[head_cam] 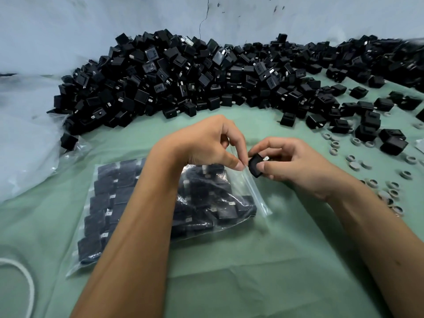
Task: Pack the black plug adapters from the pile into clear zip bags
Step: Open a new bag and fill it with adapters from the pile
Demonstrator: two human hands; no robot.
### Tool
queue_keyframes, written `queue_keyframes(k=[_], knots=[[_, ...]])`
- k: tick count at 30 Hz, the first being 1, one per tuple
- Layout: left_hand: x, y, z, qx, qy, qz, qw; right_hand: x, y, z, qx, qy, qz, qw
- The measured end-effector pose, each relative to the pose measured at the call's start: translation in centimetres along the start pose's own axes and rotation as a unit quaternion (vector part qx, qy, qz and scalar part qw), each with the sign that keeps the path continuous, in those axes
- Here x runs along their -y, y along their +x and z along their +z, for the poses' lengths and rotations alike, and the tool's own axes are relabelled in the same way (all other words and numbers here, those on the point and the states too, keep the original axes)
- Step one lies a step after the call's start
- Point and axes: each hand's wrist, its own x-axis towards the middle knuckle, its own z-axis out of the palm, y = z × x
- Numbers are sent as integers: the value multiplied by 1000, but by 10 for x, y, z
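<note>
A clear zip bag (257,193) lies flat on the green table, packed with several black plug adapters in rows. My left hand (206,143) pinches the bag's open top edge between thumb and forefinger and lifts it. My right hand (291,161) grips one black plug adapter (254,167) right at the bag's mouth, its metal prong showing between my fingers. A big pile of black plug adapters (183,83) stretches across the back of the table.
Loose adapters (367,125) lie scattered at the right. Several small grey rings (390,191) dot the green table (252,271) beside my right forearm. Crumpled clear plastic (25,143) sits at the left, and a white cord (25,278) curls at the lower left. A pale wall stands behind the pile.
</note>
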Motion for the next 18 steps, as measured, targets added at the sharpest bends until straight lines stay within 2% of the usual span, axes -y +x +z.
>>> queue_keyframes(k=[5,10,18], knots=[[1,0,-1,3,4,-3,1000,-2,3,7,13,9,-9,1000],[0,-1,-3,-4,5,4,1000,1,1,13,98,-29,-40,994],[0,-2,-4,-8,6,13,1000,1,0,17,105,-67,-31,992]])
